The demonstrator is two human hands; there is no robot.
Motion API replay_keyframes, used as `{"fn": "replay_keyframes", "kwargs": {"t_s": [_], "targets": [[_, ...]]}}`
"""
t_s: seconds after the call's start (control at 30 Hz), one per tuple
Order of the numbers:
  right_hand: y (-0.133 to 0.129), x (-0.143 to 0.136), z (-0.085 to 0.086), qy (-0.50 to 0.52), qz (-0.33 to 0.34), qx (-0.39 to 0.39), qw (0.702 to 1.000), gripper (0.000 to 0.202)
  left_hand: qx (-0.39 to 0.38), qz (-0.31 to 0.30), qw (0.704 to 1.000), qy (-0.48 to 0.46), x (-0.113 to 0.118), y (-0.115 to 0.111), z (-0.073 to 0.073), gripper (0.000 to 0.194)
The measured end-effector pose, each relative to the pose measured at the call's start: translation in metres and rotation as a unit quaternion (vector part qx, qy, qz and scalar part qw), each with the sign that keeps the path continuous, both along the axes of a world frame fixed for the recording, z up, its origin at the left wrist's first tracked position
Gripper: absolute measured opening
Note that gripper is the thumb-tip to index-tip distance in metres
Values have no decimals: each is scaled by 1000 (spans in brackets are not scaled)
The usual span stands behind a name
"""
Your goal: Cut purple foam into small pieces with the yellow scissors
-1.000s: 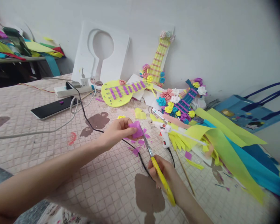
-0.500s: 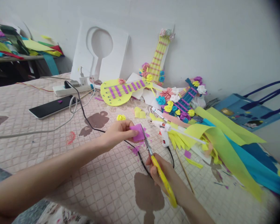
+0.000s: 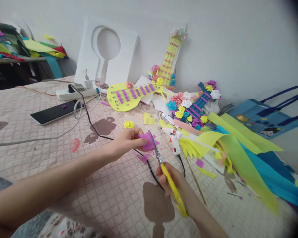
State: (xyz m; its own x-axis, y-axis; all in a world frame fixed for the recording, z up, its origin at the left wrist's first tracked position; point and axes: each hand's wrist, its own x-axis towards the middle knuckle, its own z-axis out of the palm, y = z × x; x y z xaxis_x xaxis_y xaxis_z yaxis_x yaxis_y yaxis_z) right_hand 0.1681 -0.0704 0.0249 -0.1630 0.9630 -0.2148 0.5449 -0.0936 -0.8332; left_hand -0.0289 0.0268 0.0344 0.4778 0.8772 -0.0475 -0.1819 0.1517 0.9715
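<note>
Between thumb and fingers, my left hand point(image 3: 127, 142) pinches a piece of purple paper point(image 3: 147, 141). My right hand point(image 3: 172, 180) is wrapped round the yellow handles of a pair of scissors point(image 3: 172, 188). The scissor blades lie along the right edge of the purple paper. Small purple scraps point(image 3: 144, 159) are scattered on the cloth below it. A yellow paper flower point(image 3: 129, 124) and some yellow paper squares point(image 3: 149, 119) lie just beyond my left hand. To the right of the blades rests a white glue gun point(image 3: 175, 145).
A yellow paper guitar point(image 3: 124, 99) and a blue flowered one point(image 3: 196, 109) lie at the back. Paper strips point(image 3: 250, 165) and a blue bag point(image 3: 265, 115) are on the right. A black phone point(image 3: 57, 113), a power strip point(image 3: 72, 94) and loose cables sit on the left.
The scissors have shifted very slightly at the paper's right edge, and the paper's angle has changed a little. Both hands keep their holds.
</note>
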Motion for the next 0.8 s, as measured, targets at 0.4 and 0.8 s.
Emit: {"fn": "replay_keyframes", "kwargs": {"t_s": [0.4,0.8], "targets": [[1,4,-10,98,-16,-50,994,66,1,-20,1000,7,-3,1,-1,20],[5,6,-6,229,-64,-61,969,51,-17,-276,954,114,9,-19,-21,19]]}}
